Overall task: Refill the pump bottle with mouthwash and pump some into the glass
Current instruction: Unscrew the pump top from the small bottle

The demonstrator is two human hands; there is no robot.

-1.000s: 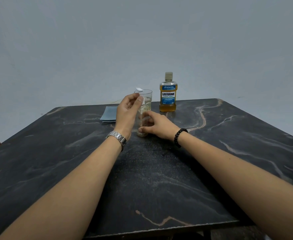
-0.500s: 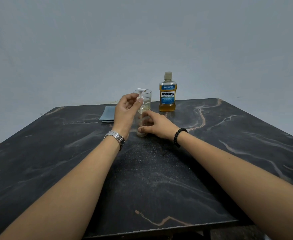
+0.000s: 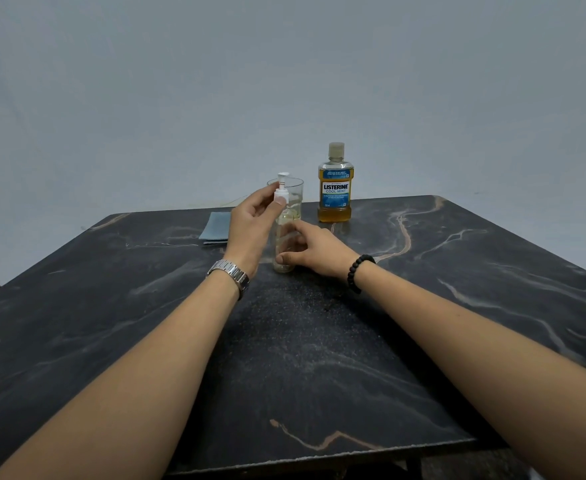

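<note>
A clear pump bottle (image 3: 283,237) with pale yellow liquid stands upright on the dark marble table (image 3: 319,341). My right hand (image 3: 314,249) grips its lower body, thumb near the base. My left hand (image 3: 253,220) pinches the white pump collar (image 3: 281,194) at the bottle's top; the pump head stands above my fingers. Right behind the bottle stands a clear glass (image 3: 293,197), partly hidden by it, with a little pale liquid at the bottom. To the right stands a capped Listerine mouthwash bottle (image 3: 335,187), about half full of amber liquid.
A folded blue-grey cloth (image 3: 217,226) lies at the back of the table, left of my left hand. A plain wall rises behind the table. The table's near edge runs along the bottom of the view.
The white pump head now stands higher above my left fingers and has turned. My right hand stays on the bottle's lower body.
</note>
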